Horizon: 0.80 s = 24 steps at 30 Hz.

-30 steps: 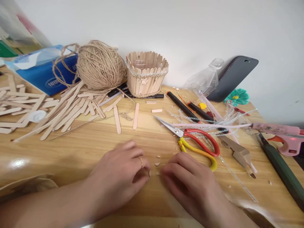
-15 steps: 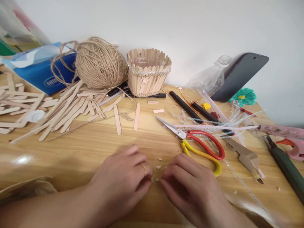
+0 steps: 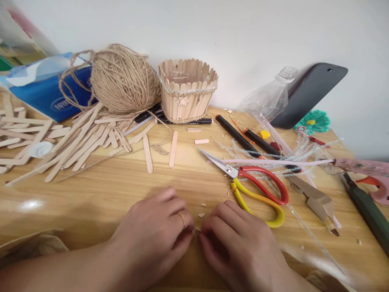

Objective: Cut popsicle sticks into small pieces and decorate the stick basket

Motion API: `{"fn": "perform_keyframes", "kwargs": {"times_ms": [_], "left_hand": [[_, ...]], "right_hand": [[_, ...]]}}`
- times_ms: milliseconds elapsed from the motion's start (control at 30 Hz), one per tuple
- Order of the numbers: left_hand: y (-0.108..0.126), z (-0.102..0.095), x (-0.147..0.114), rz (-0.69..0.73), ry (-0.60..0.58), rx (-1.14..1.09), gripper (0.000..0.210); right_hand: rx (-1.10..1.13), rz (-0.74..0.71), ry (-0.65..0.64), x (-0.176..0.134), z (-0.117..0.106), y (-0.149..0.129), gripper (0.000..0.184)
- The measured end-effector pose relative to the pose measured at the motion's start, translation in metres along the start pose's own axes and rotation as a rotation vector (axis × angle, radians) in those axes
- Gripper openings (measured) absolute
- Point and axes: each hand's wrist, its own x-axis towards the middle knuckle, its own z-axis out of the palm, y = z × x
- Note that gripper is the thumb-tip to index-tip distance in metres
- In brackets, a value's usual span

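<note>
My left hand (image 3: 159, 233), with a ring on one finger, is closed in a pinch low over the table. Facing it, my right hand (image 3: 240, 239) is pinched too, its fingertips a small gap from the left ones. Whatever lies between the fingers is tiny or hidden. A pale wood chip (image 3: 201, 215) lies on the table just beyond the fingertips. Beside my right hand rest scissors (image 3: 233, 172) with one red and one yellow handle, blades slightly parted. Two craft sticks, a left one (image 3: 147, 154) and a right one (image 3: 173, 149), lie farther back.
A craft-stick basket (image 3: 187, 105) stands at the wall beside a twine ball (image 3: 123, 81). Loose craft sticks (image 3: 88, 146) and a blue tissue pack (image 3: 51, 97) are left. Markers (image 3: 237, 136), a cut bottle (image 3: 270, 97), a phone (image 3: 313, 95) and a pink glue gun (image 3: 361, 168) are right.
My right hand has come slightly closer to my left, narrowing the gap between the fingertips. Both hands keep their pinch. The view has shifted a little.
</note>
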Motion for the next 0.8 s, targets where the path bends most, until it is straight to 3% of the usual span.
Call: {"fn": "perform_keyframes", "kwargs": {"times_ms": [467, 800], "left_hand": [[0.0037, 0.0015, -0.0024, 0.023, 0.026, 0.027, 0.021], [0.0022, 0.0051, -0.0036, 0.068, 0.119, 0.014, 0.024]], "right_hand": [[0.163, 0.065, -0.012, -0.0028, -0.0044, 0.0009, 0.016], [0.152, -0.007, -0.027, -0.0047, 0.0018, 0.0060, 0.017]]}}
